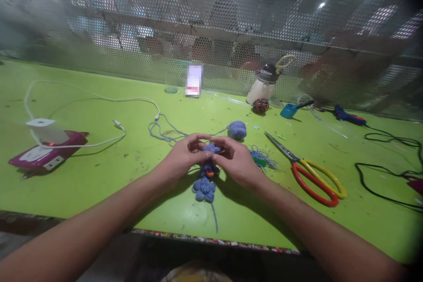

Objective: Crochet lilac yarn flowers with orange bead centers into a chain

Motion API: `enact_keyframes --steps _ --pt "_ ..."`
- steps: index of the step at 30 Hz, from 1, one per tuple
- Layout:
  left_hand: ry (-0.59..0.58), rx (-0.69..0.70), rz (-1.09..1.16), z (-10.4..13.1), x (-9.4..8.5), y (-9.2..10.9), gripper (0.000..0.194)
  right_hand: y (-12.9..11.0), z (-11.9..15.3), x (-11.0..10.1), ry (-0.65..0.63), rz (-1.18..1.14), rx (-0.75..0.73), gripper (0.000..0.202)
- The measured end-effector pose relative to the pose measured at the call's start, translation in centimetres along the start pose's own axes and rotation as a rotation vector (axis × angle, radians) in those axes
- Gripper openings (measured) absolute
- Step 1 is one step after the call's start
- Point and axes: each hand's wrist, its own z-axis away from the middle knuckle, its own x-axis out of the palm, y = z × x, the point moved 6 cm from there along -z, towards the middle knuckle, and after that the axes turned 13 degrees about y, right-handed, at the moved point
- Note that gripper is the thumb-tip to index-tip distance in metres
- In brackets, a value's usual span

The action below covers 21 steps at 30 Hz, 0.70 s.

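Between my two hands is a blue crocheted flower (211, 148), pinched from both sides with thumbs and fingers. My left hand (187, 153) closes on its left edge and my right hand (233, 155) on its right. Just below hangs or lies a dark piece with an orange spot (209, 172), partly hidden by my thumbs. Nearer the table's front edge lies a second blue crocheted flower (204, 190) with a loose yarn tail. Behind my hands sits a ball of blue yarn (237, 130), its strand looping left. Blue yarn scraps (262, 157) lie by my right wrist.
Large scissors (302, 165) with red and yellow handles lie at right. A purple power strip (49, 152) with a white charger (46, 131) and cable is at left. Behind stand a phone (194, 80), a bottle (263, 83), a dark yarn ball (260, 105) and a glue gun (348, 115).
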Motion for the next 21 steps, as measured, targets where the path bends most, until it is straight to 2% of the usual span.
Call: enact_keyframes --steps 2,4,5,8,10,13,17,21 --pt "0.02 0.01 -0.016 0.0 -0.1 0.1 0.039 0.3 -0.3 -0.7 0.011 -0.085 0.123 0.025" --pt "0.038 0.026 -0.04 0.1 -0.1 0.3 0.036 0.6 -0.6 -1.3 0.039 -0.098 0.199 0.014" --pt "0.044 0.035 -0.051 0.2 -0.1 0.4 0.035 0.7 -0.8 -1.5 0.047 -0.083 0.221 0.016" --pt "0.056 0.051 -0.058 0.3 0.0 0.5 0.033 1.2 -1.0 -1.3 0.031 -0.017 0.278 0.042" --pt "0.036 0.051 -0.039 0.4 0.2 0.6 0.032 1.3 -1.0 -0.8 0.014 0.009 0.3 0.048" --pt "0.018 0.051 0.008 0.3 0.3 0.7 0.031 0.8 -1.2 -0.2 0.02 -0.009 0.276 0.042" --pt "0.074 0.055 0.045 0.3 -0.2 0.9 0.026 -0.3 -1.7 -0.1 0.094 -0.054 0.182 0.034" --pt "-0.024 -0.097 0.148 0.6 0.0 0.4 0.023 -1.2 -2.1 -0.3 0.133 -0.049 0.107 0.031"
